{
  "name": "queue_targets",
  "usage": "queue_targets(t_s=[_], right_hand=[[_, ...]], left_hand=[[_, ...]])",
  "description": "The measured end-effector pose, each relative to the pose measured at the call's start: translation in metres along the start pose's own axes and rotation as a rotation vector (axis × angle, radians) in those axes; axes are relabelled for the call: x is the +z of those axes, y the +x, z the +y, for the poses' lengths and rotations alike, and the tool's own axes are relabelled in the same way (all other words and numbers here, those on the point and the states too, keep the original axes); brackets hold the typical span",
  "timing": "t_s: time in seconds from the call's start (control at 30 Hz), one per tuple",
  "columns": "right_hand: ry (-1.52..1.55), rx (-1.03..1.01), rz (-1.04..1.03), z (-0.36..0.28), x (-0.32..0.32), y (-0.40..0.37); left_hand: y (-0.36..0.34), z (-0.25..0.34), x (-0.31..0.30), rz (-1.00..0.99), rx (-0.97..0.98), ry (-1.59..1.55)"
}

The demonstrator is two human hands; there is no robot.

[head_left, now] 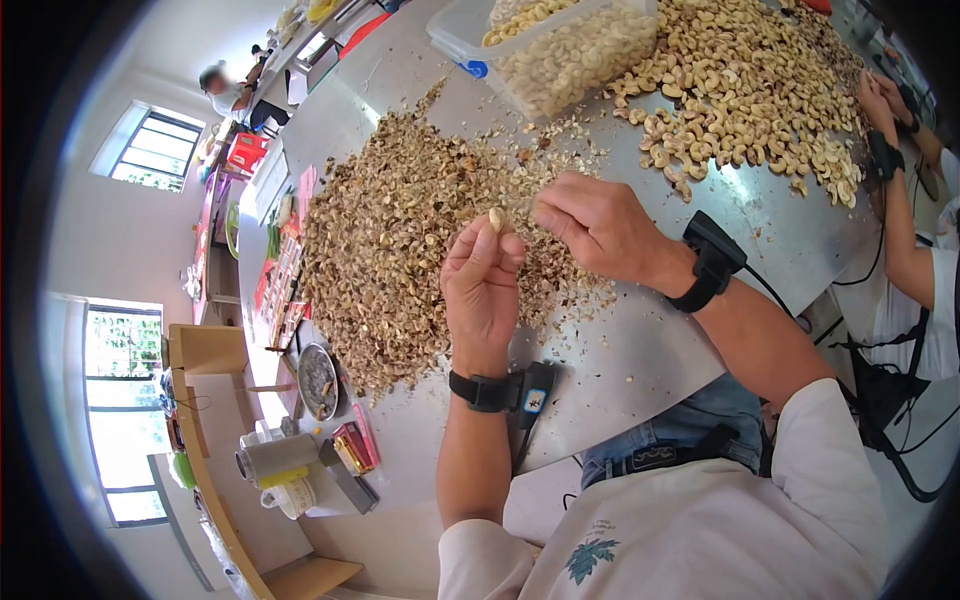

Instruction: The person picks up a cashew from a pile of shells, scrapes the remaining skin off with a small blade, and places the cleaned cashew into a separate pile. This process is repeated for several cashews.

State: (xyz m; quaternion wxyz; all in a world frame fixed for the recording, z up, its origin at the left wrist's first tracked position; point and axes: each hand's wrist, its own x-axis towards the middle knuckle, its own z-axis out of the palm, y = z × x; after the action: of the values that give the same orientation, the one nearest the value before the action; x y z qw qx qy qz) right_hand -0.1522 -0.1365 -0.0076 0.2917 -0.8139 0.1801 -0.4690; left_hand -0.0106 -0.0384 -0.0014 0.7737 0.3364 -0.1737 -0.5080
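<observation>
My left hand [482, 285] pinches a pale cashew [497, 219] between thumb and fingertips, held up over the edge of a wide heap of brown shell bits and skins [385, 240]. Just to its right is my right hand [600, 228], its fingers curled together and their tips slightly blurred; whether anything is between them is hidden. The two hands are close but apart. A large pile of cashews [740, 95] lies farther back on the right. Between the heaps stands a clear plastic tub [545, 100] holding more cashews. All rest on a metal table [640, 350].
At the left table edge are a round metal dish [318, 380], a grey cylinder-shaped container [275, 457], a white mug [290, 497] and small boxes [352, 450]. Another person's hands [880, 105] are by the cashew pile at far right. Someone else [235, 95] is in the background.
</observation>
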Motion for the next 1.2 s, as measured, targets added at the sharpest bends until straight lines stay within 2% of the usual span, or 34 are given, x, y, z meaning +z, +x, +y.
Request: queue_targets(t_s=[0.13,0.47,0.77,0.87,0.97,1.07,1.17,1.2], right_hand=[[-0.011,-0.053,-0.068,-0.005,0.001,-0.003],[-0.062,-0.059,-0.061,-0.006,0.001,-0.004],[-0.087,-0.040,-0.014,-0.004,0.010,-0.010],[-0.116,-0.017,-0.016,-0.005,0.009,-0.010],[-0.093,-0.018,-0.016,-0.003,0.008,-0.009],[-0.043,-0.010,0.001,-0.001,0.011,-0.010],[-0.065,-0.002,0.006,0.001,0.008,-0.009],[-0.083,-0.008,0.027,0.004,0.006,-0.007]], left_hand=[[-0.001,-0.002,0.002,-0.019,-0.010,-0.016],[-0.001,-0.003,-0.009,-0.129,-0.068,-0.075],[0.001,-0.003,-0.011,-0.072,-0.101,-0.068],[0.001,-0.004,-0.006,0.005,-0.082,-0.037],[0.003,-0.004,-0.010,-0.070,-0.086,-0.037],[0.003,-0.001,-0.009,-0.027,-0.036,0.078],[0.007,0.003,-0.015,-0.087,-0.082,0.088],[0.007,0.005,-0.017,-0.199,-0.097,0.097]])
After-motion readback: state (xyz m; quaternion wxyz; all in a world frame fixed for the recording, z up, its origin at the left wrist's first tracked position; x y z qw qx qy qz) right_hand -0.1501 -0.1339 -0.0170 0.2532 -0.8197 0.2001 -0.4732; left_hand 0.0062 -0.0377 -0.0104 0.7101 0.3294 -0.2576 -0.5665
